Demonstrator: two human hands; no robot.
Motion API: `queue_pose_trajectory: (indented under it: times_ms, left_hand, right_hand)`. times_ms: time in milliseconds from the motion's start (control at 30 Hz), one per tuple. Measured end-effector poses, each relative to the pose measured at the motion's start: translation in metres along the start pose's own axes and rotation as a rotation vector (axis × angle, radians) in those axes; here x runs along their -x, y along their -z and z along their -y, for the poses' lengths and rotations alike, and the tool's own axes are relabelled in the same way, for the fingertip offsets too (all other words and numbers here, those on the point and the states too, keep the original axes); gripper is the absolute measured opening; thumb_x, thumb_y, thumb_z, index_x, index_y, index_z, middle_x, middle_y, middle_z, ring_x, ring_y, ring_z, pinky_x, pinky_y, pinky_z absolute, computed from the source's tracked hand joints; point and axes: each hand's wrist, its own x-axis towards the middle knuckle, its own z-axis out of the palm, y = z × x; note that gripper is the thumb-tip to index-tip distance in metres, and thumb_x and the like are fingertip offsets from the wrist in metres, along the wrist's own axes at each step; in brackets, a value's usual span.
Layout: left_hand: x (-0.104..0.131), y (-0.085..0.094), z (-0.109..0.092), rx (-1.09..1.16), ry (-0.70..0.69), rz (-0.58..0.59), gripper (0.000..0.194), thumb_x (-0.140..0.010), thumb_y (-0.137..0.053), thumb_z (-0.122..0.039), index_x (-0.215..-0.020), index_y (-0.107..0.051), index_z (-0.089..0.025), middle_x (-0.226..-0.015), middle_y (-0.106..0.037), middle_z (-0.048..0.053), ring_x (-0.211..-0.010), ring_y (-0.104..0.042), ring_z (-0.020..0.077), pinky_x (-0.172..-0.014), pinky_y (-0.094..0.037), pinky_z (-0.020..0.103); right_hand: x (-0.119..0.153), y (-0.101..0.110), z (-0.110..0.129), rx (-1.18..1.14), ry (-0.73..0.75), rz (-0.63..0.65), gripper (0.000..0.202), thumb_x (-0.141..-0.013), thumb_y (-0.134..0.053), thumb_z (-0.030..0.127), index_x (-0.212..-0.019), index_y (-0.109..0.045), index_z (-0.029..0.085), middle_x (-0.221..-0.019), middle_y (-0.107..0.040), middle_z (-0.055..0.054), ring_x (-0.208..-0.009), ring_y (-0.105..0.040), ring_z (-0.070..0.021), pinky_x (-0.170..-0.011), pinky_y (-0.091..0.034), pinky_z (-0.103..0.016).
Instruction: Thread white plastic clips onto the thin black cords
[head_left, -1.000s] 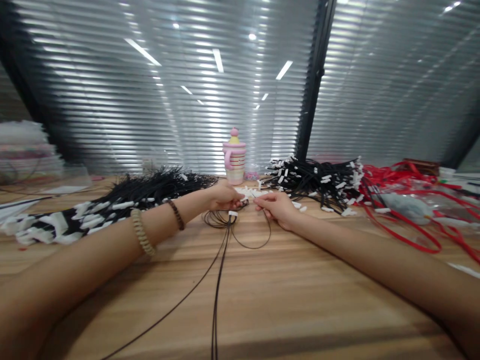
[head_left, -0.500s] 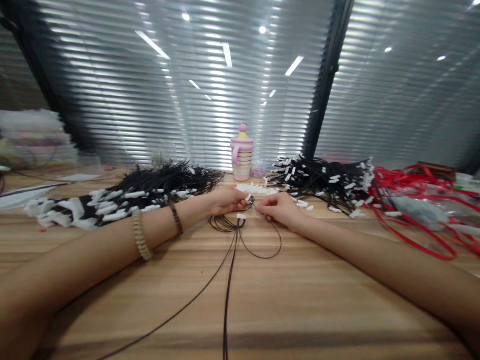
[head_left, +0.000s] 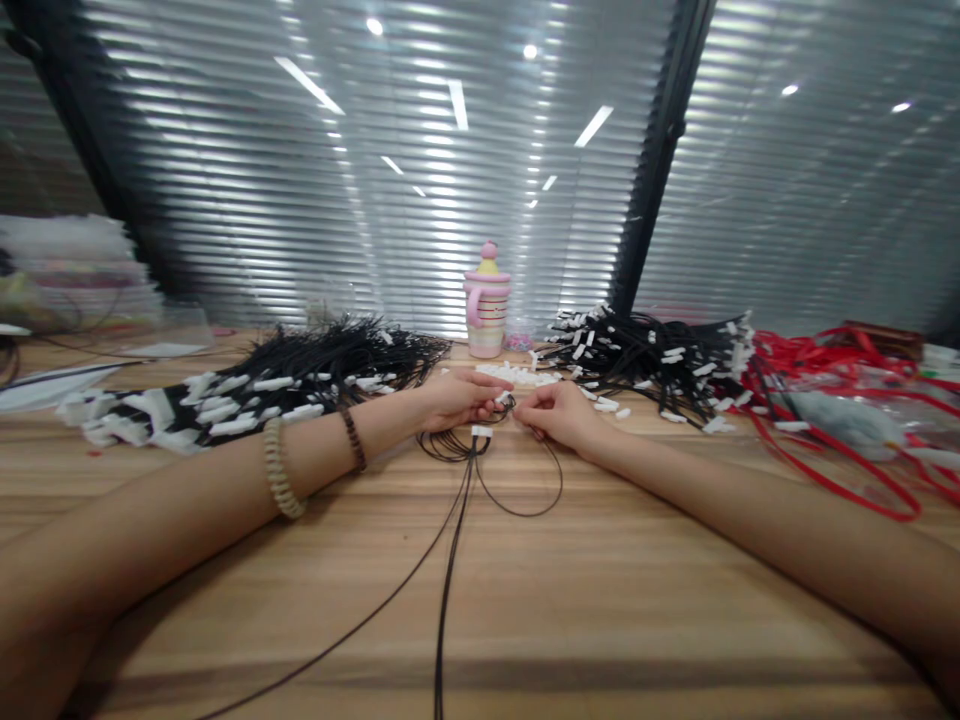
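My left hand (head_left: pixel 463 398) is closed on a small white connector (head_left: pixel 502 398) with thin black wires running from it. Facing it, a short way to the right, my right hand (head_left: pixel 561 414) pinches a thin black wire (head_left: pixel 560 480) that loops down over the table. Below and between the hands lies another white connector (head_left: pixel 481 431), from which several black wires run toward me. A coil of black wire (head_left: pixel 442 447) rests under my left hand. Just beyond the hands is a pile of loose white connectors (head_left: pixel 517 375).
Bundles of black wires with white ends lie left (head_left: pixel 300 375) and right (head_left: pixel 645 350). Red straps (head_left: pixel 832 480) and plastic bags spread at the far right. A pink cup (head_left: pixel 487 310) stands at the back, before a window with blinds (head_left: pixel 375 200). The wooden table (head_left: pixel 600 600) extends toward me.
The fingers of my left hand have straightened a little over the connector. My right hand stays almost in place. The black wires toward me have shifted slightly left.
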Motion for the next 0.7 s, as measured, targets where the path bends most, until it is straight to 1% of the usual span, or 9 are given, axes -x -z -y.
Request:
queue_pose_trajectory:
  times_ms: [67,200,267,400,567,700]
  left_hand:
    - [-0.0009,0.0004,0.0013,-0.004,0.001,0.01,0.026,-0.074,-0.057,-0.007,-0.099,-0.061,-0.011,-0.066,-0.058,0.004,-0.054,-0.048,0.0021,-0.049,-0.038,0.011]
    - [-0.0024,0.0012,0.0017,-0.015,-0.008,0.079,0.025,-0.071,-0.061,-0.009,-0.096,-0.063,-0.01,-0.068,-0.059,0.004,-0.054,-0.046,0.0013,-0.049,-0.037,0.01]
    - [-0.0022,0.0011,0.001,-0.026,-0.007,0.095,0.024,-0.07,-0.063,-0.011,-0.094,-0.063,-0.009,-0.068,-0.059,0.004,-0.054,-0.046,0.0012,-0.049,-0.037,0.01]
    - [-0.0018,0.0014,0.0005,-0.035,-0.014,0.093,0.02,-0.071,-0.064,-0.015,-0.089,-0.065,-0.009,-0.068,-0.058,0.004,-0.055,-0.045,0.0015,-0.049,-0.037,0.011]
    - [-0.0024,0.0024,0.0014,-0.041,-0.008,0.097,0.02,-0.07,-0.063,-0.013,-0.09,-0.065,-0.009,-0.069,-0.059,0.004,-0.055,-0.045,0.0015,-0.05,-0.038,0.011]
    - [-0.0006,-0.0001,0.0008,-0.036,-0.002,0.092,0.02,-0.07,-0.063,-0.012,-0.09,-0.065,-0.009,-0.066,-0.058,0.003,-0.053,-0.045,0.0009,-0.049,-0.037,0.01]
  right_hand:
    - [0.0,0.0003,-0.0007,0.013,0.007,0.007,0.015,-0.064,-0.056,0.025,-0.058,-0.059,0.012,-0.043,-0.051,0.001,-0.038,-0.042,-0.0074,-0.038,-0.029,-0.018]
    - [0.0012,0.001,0.0011,0.017,0.031,0.019,0.015,-0.065,-0.056,0.025,-0.059,-0.06,0.012,-0.043,-0.051,0.001,-0.038,-0.042,-0.0071,-0.038,-0.029,-0.018]
    - [0.0014,0.0012,0.0014,0.011,0.042,0.027,0.015,-0.065,-0.056,0.025,-0.058,-0.059,0.012,-0.043,-0.05,0.001,-0.039,-0.042,-0.0069,-0.038,-0.029,-0.017]
    - [0.0007,0.0015,-0.0001,0.036,0.037,0.029,0.018,-0.066,-0.055,0.028,-0.058,-0.059,0.012,-0.042,-0.051,0.001,-0.037,-0.041,-0.007,-0.037,-0.028,-0.018]
    - [0.0031,0.0014,0.0034,0.054,0.031,0.009,0.016,-0.065,-0.056,0.026,-0.059,-0.058,0.012,-0.043,-0.051,0.001,-0.038,-0.042,-0.0073,-0.036,-0.028,-0.017]
    - [0.0065,0.0015,0.0089,0.069,0.039,-0.007,0.015,-0.065,-0.057,0.026,-0.06,-0.058,0.012,-0.045,-0.052,0.001,-0.039,-0.043,-0.0073,-0.038,-0.029,-0.017]
